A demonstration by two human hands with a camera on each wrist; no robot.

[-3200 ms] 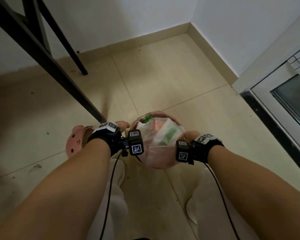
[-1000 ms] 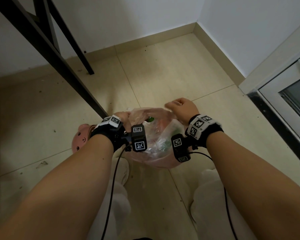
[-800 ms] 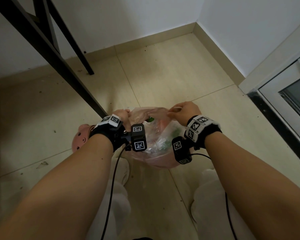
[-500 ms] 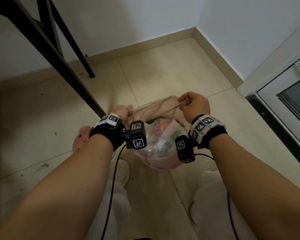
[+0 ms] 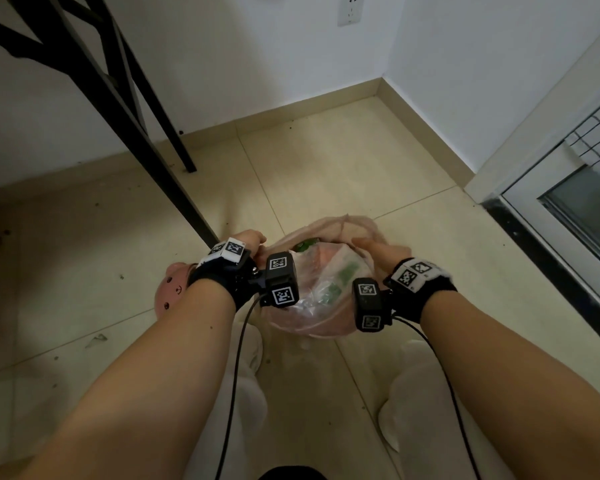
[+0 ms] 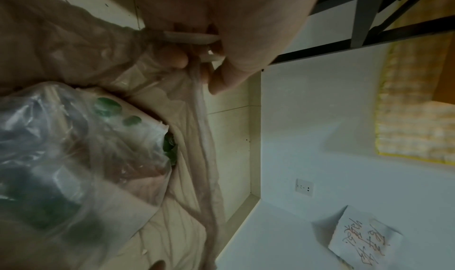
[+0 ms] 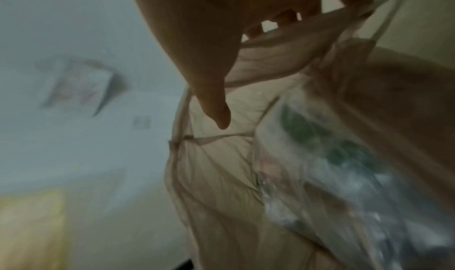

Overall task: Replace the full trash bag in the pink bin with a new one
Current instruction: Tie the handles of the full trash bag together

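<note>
A translucent pinkish trash bag (image 5: 340, 226), stuffed with clear plastic wrappers and green scraps, sits in the pink bin (image 5: 312, 329) on the floor between my feet. My left hand (image 5: 253, 239) pinches the gathered left edge of the bag; the left wrist view shows the fingertips (image 6: 216, 83) curled round a twisted strand of the bag (image 6: 202, 157). My right hand (image 5: 371, 249) is at the right side of the bin. In the blurred right wrist view its fingers (image 7: 283, 19) hook the bag's edge (image 7: 221, 186) while the thumb points down.
A pink clog (image 5: 170, 289) lies left of the bin. Black table legs (image 5: 146, 143) slant down just behind my left hand. A door frame with a dark sill (image 5: 551, 271) runs along the right. Bare tiled floor (image 5: 326, 161) stretches toward the corner.
My right hand, which had lifted the far edge of the bag half a second ago, has come down to the bin's right side. My left hand stays on the left edge.
</note>
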